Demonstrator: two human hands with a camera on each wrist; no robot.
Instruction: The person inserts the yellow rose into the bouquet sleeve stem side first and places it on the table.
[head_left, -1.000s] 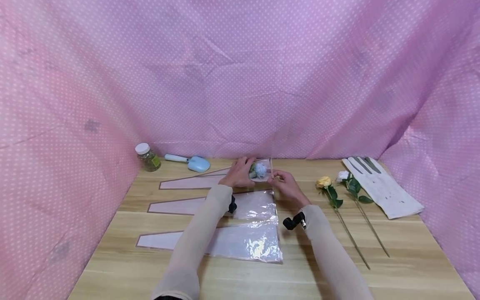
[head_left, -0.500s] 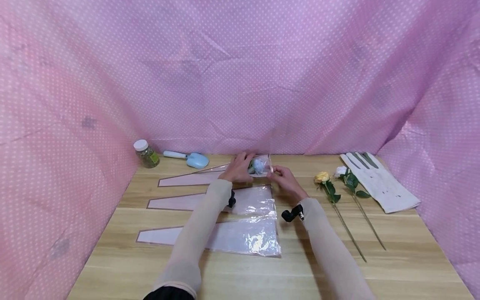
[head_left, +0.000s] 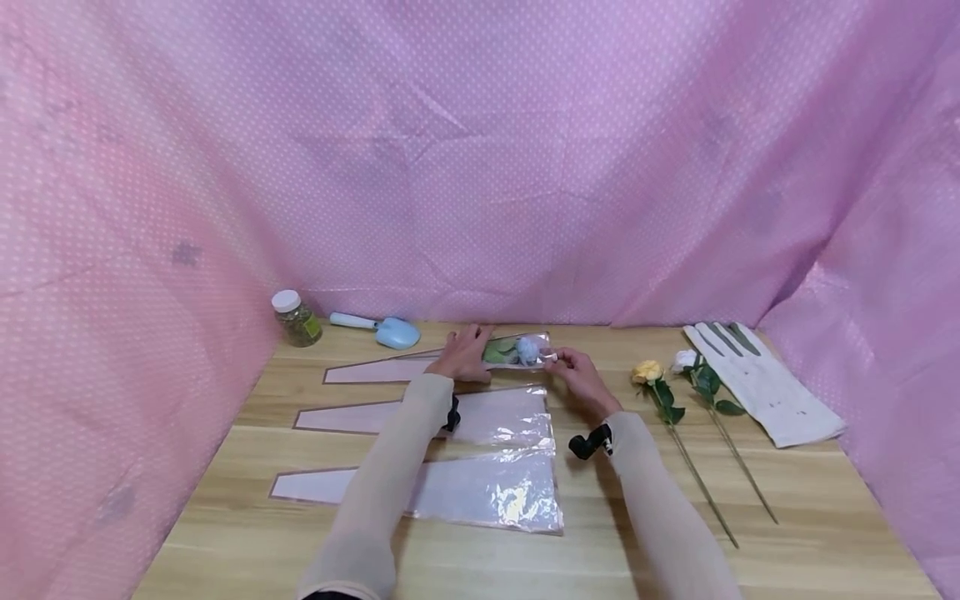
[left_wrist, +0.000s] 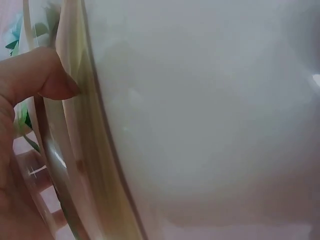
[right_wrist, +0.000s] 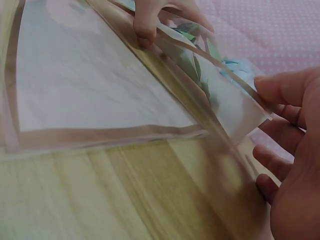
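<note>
A blue artificial rose (head_left: 528,351) with green leaves (head_left: 500,351) lies inside a clear tapered flower sleeve (head_left: 375,370) at the back of the table. My left hand (head_left: 462,354) holds this sleeve across its width, left of the leaves; its thumb (left_wrist: 55,80) is at the near edge in the left wrist view. At the wide right end, my right hand (head_left: 577,378) pinches the rim between thumb and forefinger, beside the bloom. The left hand hides the rose's stem.
Two more flower sleeves (head_left: 347,417) (head_left: 480,487) lie nearer. Right of my hands are a yellow rose (head_left: 647,372), a white rose (head_left: 684,360) and work gloves (head_left: 780,396). A lidded jar (head_left: 297,319) and blue trowel (head_left: 396,333) stand back left, before a pink curtain (head_left: 480,167).
My left hand has slid left along the sleeve, away from the bloom, so more leaves show. The right hand stays at the sleeve's rim. The head view has shifted slightly.
</note>
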